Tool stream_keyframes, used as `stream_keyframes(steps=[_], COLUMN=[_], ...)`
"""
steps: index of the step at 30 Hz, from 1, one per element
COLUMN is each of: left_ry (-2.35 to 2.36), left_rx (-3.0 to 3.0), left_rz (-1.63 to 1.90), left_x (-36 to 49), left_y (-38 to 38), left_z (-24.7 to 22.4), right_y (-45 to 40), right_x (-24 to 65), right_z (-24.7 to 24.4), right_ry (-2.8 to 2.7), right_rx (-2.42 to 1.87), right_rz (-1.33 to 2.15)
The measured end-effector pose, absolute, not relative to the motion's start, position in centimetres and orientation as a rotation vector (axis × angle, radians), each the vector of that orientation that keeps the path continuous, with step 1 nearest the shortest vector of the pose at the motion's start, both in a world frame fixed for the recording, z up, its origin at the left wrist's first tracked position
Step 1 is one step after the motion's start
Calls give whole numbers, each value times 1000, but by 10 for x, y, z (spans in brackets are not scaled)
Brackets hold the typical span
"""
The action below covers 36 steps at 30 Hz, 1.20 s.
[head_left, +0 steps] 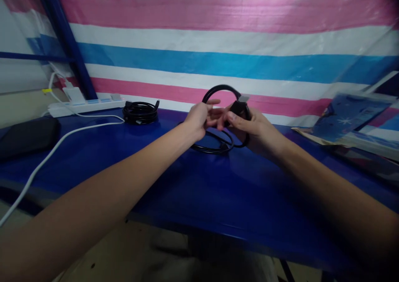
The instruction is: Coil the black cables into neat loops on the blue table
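Note:
A black cable (222,86) arches up between my two hands above the blue table. Its thick black plug (239,108), with a flat silver metal tip, is pinched between the thumb and fingers of my right hand (260,130). My left hand (198,117) is at the other end of the arch, its fingers loosely curled where the cable passes behind them; their exact grip is partly hidden. Below the hands, more black cable (213,150) lies in loose loops on the table. A second black cable (140,112), wound in a neat coil, rests to the left.
On the blue table (199,194), a white power strip (90,106) with a plugged-in charger (74,95) stands at the back left. A white cord (62,140) crosses the left side near a black flat case (29,136). A blue printed packet (346,115) lies at right.

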<state>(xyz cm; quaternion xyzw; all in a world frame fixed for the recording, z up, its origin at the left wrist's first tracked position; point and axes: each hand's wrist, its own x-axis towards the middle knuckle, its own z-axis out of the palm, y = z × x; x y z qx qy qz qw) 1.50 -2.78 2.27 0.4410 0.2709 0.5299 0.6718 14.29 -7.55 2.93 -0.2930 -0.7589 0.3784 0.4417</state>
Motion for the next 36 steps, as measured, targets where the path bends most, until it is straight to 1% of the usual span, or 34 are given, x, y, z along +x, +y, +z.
stream_keyframes(steps=[2, 4, 8, 10, 12, 16, 19, 22, 24, 26, 28, 29, 33, 36], left_ry=[639, 636, 734, 821, 915, 1050, 921, 909, 900, 748, 596, 605, 1038, 1222], left_rx=[1121, 1409, 2053, 2335, 2530, 2484, 2500, 2540, 2630, 2796, 2950, 2994, 3005, 2946], left_rz=[1264, 1282, 1207, 1233, 1252, 1172, 1109, 1277, 1442, 1475, 1339, 1245, 890, 866], left_x=[9, 6, 10, 12, 12, 12, 13, 13, 12, 11, 12, 12, 14, 13], left_y=[-26, -28, -34, -35, -33, -29, -26, -26, -30, -38, -46, -49, -54, -50], left_z=[28, 32, 30, 25, 20, 14, 10, 12, 17, 24, 27, 27, 23, 22], right_y=[-77, -77, -74, -72, -70, -69, -70, -72, -73, -72, -70, -69, -70, -75], right_x=[143, 147, 161, 165, 165, 162, 165, 170, 171, 171, 170, 168, 160, 154], right_z=[36, 41, 43, 41, 38, 41, 46, 50, 50, 48, 44, 41, 33, 36], right_ry=[-1770, -1673, -1720, -1804, -1877, -1834, -1760, -1868, -2014, -2129, -2210, -2239, -2255, -2202], right_rx=[-701, -740, -1038, -1191, -1248, -1193, -1200, -1215, -1263, -1328, -1341, -1330, -1427, -1421], right_rz=[1107, 1122, 869, 690, 524, 294, 204, 146, -14, -186, -257, -270, -339, -315])
